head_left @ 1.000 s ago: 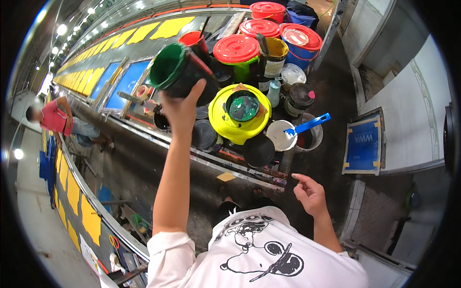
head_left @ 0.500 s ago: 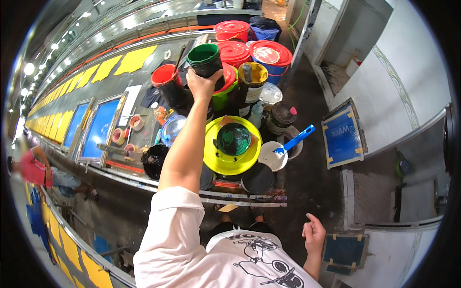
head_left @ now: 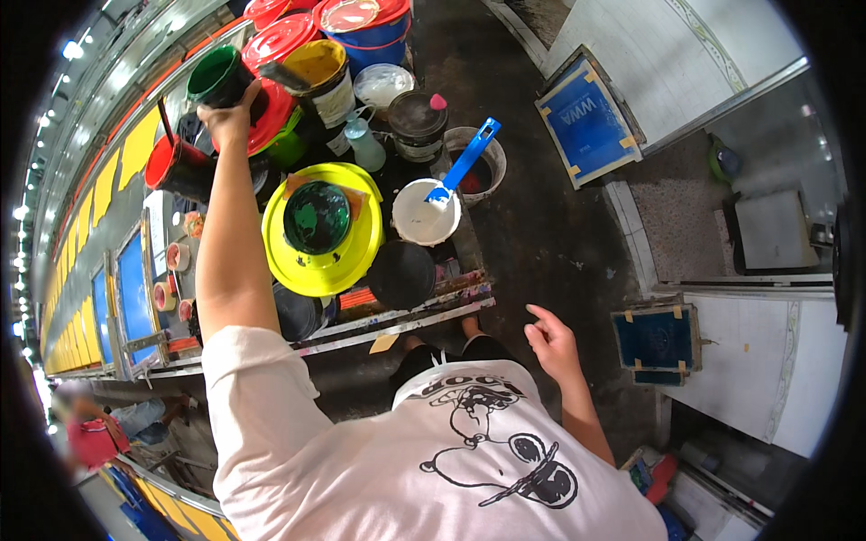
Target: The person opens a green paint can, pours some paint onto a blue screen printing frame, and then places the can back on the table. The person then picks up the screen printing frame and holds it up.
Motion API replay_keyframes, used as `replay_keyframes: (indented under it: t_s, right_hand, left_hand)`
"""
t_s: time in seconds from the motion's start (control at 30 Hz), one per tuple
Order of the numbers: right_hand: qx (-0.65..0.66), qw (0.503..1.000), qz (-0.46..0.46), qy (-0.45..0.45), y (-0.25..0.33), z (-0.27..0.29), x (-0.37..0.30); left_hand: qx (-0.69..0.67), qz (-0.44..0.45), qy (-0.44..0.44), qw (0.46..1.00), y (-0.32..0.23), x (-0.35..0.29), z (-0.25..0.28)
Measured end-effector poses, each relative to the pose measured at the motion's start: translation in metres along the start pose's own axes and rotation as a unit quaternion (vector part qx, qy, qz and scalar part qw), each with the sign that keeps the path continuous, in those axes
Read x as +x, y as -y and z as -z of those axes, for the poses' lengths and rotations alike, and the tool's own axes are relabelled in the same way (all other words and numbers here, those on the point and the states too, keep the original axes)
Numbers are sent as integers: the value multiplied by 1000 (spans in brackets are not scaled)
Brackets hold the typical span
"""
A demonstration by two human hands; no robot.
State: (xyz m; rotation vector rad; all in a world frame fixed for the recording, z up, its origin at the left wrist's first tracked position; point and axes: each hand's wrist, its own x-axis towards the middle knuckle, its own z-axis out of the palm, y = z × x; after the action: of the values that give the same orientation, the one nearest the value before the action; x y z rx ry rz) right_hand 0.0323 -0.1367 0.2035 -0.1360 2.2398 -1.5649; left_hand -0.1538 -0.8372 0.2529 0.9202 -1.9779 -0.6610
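My left hand [head_left: 230,117], arm stretched out, is closed on a dark paint tub [head_left: 218,79] with green paint inside its wall. It holds the tub among other containers at the far left of the bench; whether its base rests on anything is hidden. A red-lined tub [head_left: 177,167] with a stick in it stands beside it. Nearer me, a dark bowl [head_left: 317,219] smeared with green sits on a bright yellow round lid [head_left: 356,263]. My right hand [head_left: 552,345] hangs in the air right of the bench, holding nothing, index finger stretched and the others loosely curled.
A white bucket [head_left: 418,227] holds a blue-handled scraper [head_left: 473,155]. Behind stand a yellow paint tub [head_left: 320,68], a spray bottle [head_left: 365,146] and red-lidded buckets [head_left: 289,38]. Framed screens [head_left: 591,117] lean on the right wall. A person [head_left: 97,440] is at lower left.
My view has turned right, so the bench appears farther left. The paint tub is still in my left hand. My right hand stays raised and free, its index finger still stretched.
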Motion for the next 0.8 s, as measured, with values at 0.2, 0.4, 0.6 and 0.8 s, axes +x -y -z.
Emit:
replay_keyframes:
  t_s: [0.2, 0.4, 0.6, 0.8]
  right_hand:
    - [-77, 994, 63, 53, 14, 4, 59]
    - [-83, 996, 17, 22, -19, 40, 69]
    - [-74, 996, -39, 21, -57, 58, 47]
    - [-43, 996, -72, 11, -70, 43, 37]
  left_hand:
    - [-51, -19, 82, 995, 7, 6, -3]
    - [52, 102, 33, 993, -36, -11, 5]
    - [38, 116, 23, 992, -67, -16, 29]
    - [30, 79, 1, 996, -43, -10, 20]
